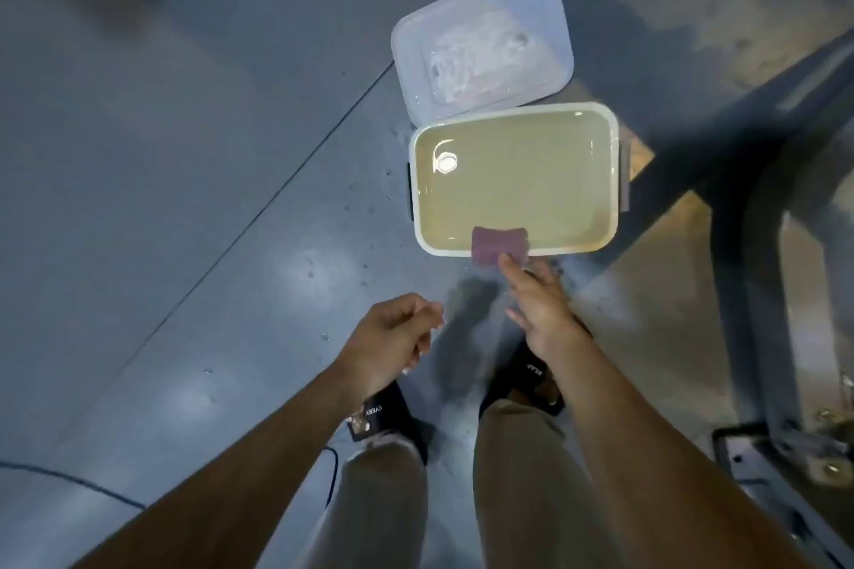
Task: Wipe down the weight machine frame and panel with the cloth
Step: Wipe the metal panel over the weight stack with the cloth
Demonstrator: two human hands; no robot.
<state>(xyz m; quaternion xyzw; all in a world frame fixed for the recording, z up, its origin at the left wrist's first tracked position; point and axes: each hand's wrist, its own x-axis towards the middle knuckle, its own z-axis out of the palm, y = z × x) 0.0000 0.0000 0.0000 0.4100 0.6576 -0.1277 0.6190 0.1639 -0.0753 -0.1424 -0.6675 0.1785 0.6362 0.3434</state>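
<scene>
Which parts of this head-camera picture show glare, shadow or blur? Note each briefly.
Head view: a bright glare spot sits on the liquid in the container; soft light patches shine on the floor; the right hand casts a blurred shadow beside the cloth; the left hand looks slightly smeared; straight lines bend towards the edges.

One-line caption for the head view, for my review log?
Right hand reaches toward purple cloth draped on the rim of a liquid-filled tub; left hand loosely curled, lid beside.
</scene>
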